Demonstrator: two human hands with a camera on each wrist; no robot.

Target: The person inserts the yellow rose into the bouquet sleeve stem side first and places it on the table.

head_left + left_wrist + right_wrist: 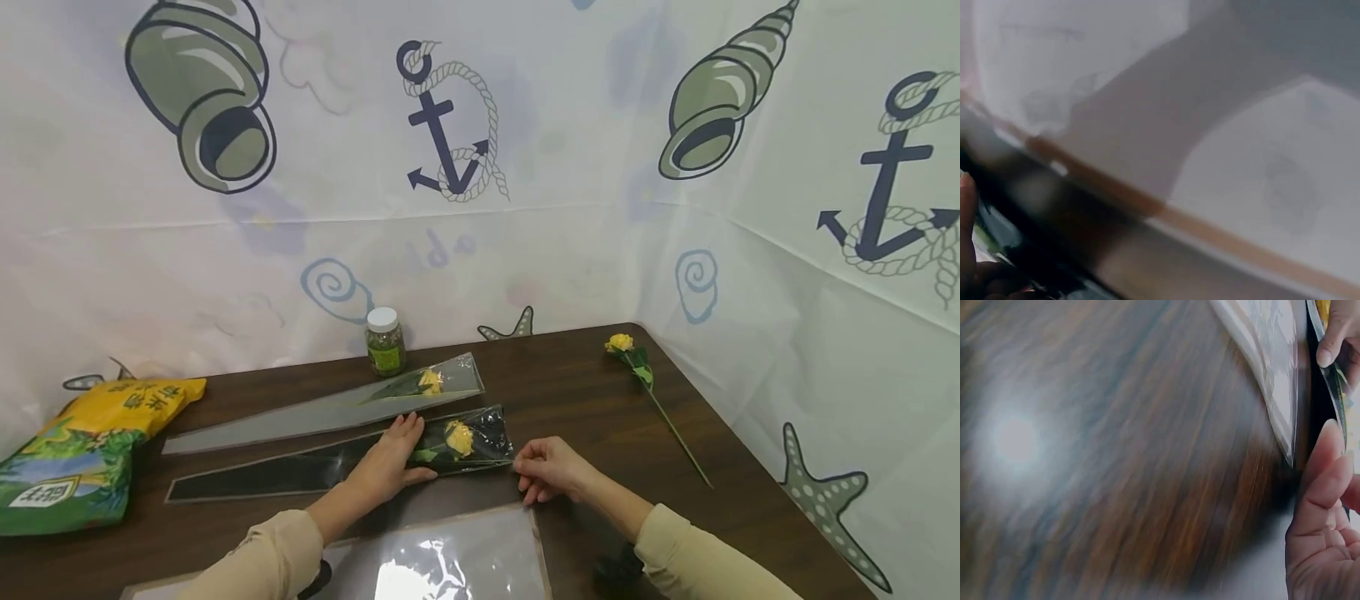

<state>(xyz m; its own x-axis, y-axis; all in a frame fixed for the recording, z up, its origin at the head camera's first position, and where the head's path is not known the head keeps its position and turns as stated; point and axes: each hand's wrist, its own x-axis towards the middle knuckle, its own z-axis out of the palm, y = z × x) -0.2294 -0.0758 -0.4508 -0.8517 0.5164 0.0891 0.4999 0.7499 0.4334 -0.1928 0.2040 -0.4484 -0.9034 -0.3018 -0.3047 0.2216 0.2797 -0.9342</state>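
Observation:
A yellow artificial rose (459, 439) lies inside a black-backed clear flower sleeve (262, 475), a long taper on the table. Across this sleeve my left hand (386, 467) rests flat, fingers extended and thumb spread, left of the bloom. My right hand (551, 471) pinches the sleeve's lower right corner between thumb and fingers. In the right wrist view, the right hand (1325, 519) shows at the sleeve's edge, with the left thumb (1329, 347) farther along it. Behind lies a second, grey-backed sleeve (300, 421) with another yellow rose (431, 382). Only the left thumb (966, 219) and nearby fingers show in the left wrist view.
A loose yellow rose (619, 342) with a long stem lies at the right. Clear flat packaging (465, 550) is in front, under the left forearm. A lidded jar (386, 346) stands at the back. A yellow-green bag (82, 458) sits at the left. Printed cloth borders the brown table (570, 375).

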